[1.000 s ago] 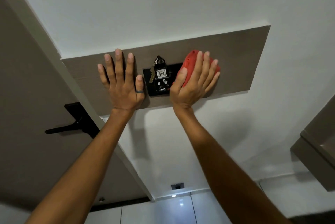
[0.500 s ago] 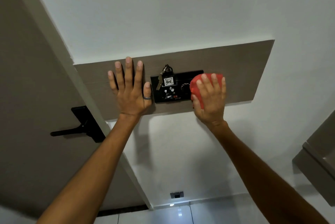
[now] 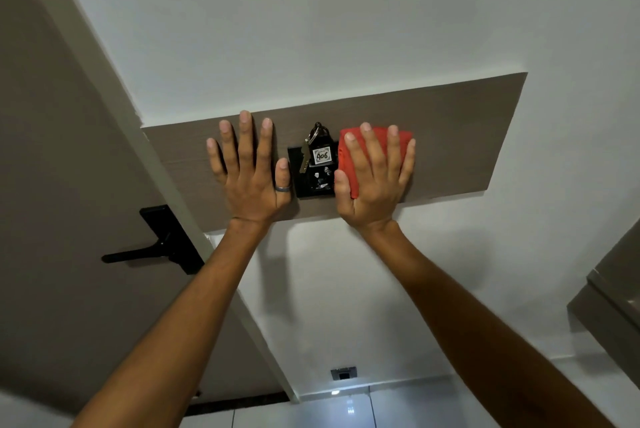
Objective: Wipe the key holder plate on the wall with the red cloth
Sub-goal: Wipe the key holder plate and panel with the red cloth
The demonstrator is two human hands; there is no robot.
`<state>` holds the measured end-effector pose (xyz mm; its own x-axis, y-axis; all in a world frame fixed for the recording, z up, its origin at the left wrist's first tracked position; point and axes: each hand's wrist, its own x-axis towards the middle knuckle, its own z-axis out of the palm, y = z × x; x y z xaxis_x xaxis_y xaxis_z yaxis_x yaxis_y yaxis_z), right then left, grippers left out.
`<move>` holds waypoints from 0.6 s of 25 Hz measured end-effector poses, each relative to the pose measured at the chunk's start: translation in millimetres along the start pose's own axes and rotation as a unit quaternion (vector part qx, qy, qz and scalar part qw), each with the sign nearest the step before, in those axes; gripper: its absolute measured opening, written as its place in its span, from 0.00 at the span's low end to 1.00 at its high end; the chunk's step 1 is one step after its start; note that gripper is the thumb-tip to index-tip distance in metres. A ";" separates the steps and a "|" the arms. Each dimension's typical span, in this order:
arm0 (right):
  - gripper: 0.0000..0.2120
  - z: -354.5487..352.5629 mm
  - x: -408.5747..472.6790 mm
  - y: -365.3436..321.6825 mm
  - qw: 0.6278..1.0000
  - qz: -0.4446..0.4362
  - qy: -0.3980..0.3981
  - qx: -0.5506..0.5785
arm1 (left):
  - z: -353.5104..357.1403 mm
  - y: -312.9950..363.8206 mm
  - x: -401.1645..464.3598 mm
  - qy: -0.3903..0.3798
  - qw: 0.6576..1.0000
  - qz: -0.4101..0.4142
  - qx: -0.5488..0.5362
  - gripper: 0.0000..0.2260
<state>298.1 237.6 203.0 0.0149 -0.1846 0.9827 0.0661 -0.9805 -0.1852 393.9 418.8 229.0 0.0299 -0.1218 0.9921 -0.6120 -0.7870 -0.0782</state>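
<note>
The key holder plate (image 3: 313,181) is a small black panel fixed flat to a brown wooden board (image 3: 467,136) on the white wall (image 3: 311,29), roughly in the middle of the board's length. A bunch of keys (image 3: 306,153) with a white tag marked 406 (image 3: 322,155) hangs down over its upper part. The plate looks stiff and screwed in place, so it needs no holding; my guess is that it takes firm rubbing without shifting. The keys are loose and will likely swing or rattle if the cloth catches them, so they are the fiddly part.

The red cloth (image 3: 349,164) is folded into a thick pad, soft and light, and should mould to the plate's face. It sits under the right hand (image 3: 375,181), which lies spread and flat on top of it, fingers wide, pressing it against the board at the plate's right edge. Whether the cloth overlaps the plate itself is hard to tell, since the hand covers that edge. A flat palm is a sensible way to drive it; pinching would bunch it.

The left hand (image 3: 251,171) is empty, fingers splayed, palm flat on the board just left of the plate, a ring (image 3: 282,188) on the thumb. It appears to be bracing. To the far left, a dark door handle (image 3: 156,247) sticks out from the door.
</note>
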 end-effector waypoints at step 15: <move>0.20 -18.9 -5.9 -18.0 0.986 0.053 -0.016 0.155 | -5.4 2.6 3.5 -0.012 1.000 -0.006 0.000 0.27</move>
<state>277.9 255.0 200.5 0.0700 -0.2772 0.9583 0.3641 -0.8872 -0.2832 388.2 419.6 232.8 0.0557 -0.1260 0.9905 -0.6114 -0.7885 -0.0660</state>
